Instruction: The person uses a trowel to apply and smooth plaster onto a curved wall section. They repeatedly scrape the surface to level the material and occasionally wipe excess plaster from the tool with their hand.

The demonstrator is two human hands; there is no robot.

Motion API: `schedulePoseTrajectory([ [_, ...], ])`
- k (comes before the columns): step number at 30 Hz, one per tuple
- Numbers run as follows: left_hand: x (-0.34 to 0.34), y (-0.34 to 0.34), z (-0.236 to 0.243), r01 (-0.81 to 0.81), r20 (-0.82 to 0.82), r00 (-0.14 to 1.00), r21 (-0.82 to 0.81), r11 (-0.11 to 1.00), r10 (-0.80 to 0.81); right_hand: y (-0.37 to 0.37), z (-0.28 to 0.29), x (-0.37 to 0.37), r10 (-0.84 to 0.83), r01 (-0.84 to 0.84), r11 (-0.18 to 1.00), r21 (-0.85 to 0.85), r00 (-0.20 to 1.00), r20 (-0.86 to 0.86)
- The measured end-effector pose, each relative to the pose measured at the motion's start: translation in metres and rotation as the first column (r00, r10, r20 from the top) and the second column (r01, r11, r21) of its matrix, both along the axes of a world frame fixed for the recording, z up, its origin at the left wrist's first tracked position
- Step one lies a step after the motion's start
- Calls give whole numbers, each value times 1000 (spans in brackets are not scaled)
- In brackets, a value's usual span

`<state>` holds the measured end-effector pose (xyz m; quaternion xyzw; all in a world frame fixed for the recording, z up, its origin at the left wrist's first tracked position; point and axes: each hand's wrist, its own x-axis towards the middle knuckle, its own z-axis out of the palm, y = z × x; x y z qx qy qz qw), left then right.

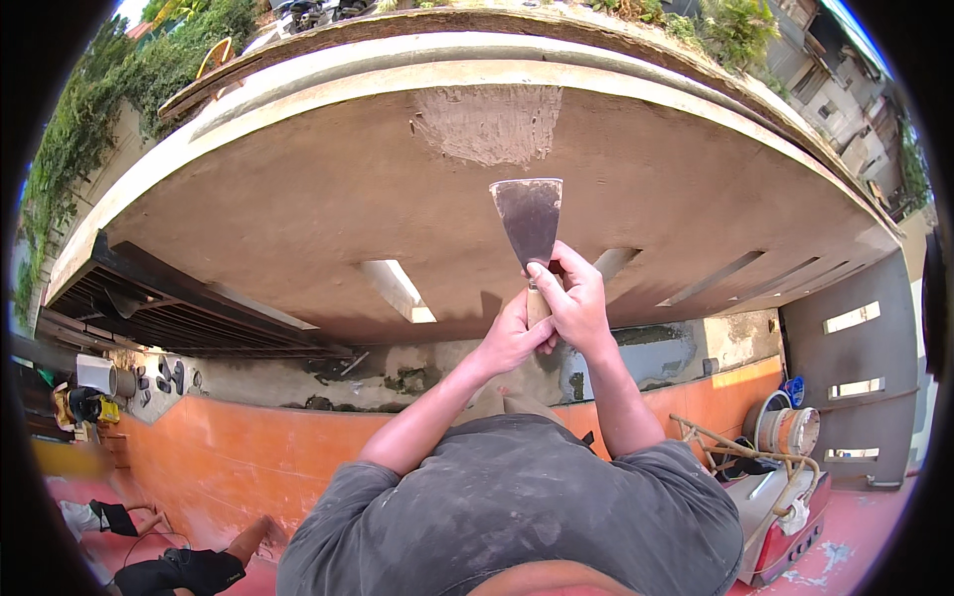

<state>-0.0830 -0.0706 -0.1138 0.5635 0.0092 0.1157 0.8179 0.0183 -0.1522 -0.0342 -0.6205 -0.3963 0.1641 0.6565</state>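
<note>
A putty knife (531,214) with a wide dark blade and a wooden handle points away from me, its broad edge toward the wall. My left hand (515,333) is wrapped round the lower part of the handle. My right hand (579,298) grips it higher up, the thumb near the base of the blade. Beyond the blade stands a brown plastered wall (298,199). Near its top edge is a pale, roughly scraped patch (489,124). The blade's edge appears below this patch; whether it touches the wall I cannot tell.
Slot openings (399,290) pierce the wall's lower part. A black metal gate (189,308) is at left. Behind me runs an orange floor (238,447). Two people (184,571) are at lower left. A bucket (785,429) and a tubular-handled cart (770,517) stand at right.
</note>
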Motion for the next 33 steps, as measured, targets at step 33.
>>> schedulePoseTrajectory([
  [33, 71, 36, 57, -124, 155, 981, 32, 992, 118, 62, 44, 46, -236, 262, 958, 119, 951, -199],
])
